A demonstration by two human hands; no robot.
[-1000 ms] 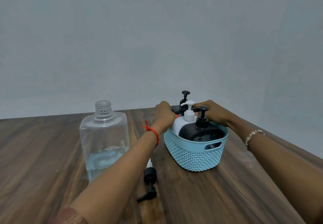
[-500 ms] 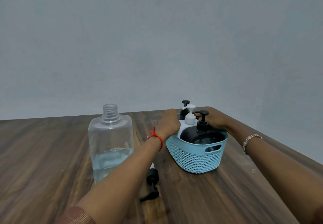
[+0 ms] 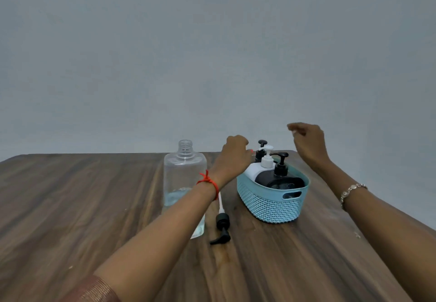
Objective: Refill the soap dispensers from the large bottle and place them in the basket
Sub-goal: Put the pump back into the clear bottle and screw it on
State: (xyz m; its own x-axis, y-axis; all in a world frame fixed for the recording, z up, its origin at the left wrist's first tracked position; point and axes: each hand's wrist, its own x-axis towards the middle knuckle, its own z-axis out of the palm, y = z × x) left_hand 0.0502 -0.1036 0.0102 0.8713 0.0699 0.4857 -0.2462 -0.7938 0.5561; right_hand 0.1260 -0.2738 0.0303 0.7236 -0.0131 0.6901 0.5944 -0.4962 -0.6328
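A light blue woven basket (image 3: 271, 205) stands on the wooden table (image 3: 82, 207). Three pump dispensers stand upright in it: a black one (image 3: 279, 180) in front, a white one (image 3: 254, 170) in the middle, another black one (image 3: 260, 152) behind. My left hand (image 3: 233, 157) hovers at the basket's far left rim with fingers curled and holds nothing I can see. Lifted above the basket's right side is my right hand (image 3: 306, 141), fingers loosely bent and empty. The large clear bottle (image 3: 185, 183), uncapped and holding a little liquid, stands left of the basket.
A black pump head with a white tube (image 3: 221, 221) lies on the table between the large bottle and the basket. The table's right edge runs diagonally close behind the basket. A plain grey wall fills the background.
Both hands have let go of the dispensers in the basket. My right hand rose up and to the right; my left hand lifted slightly off the rim.
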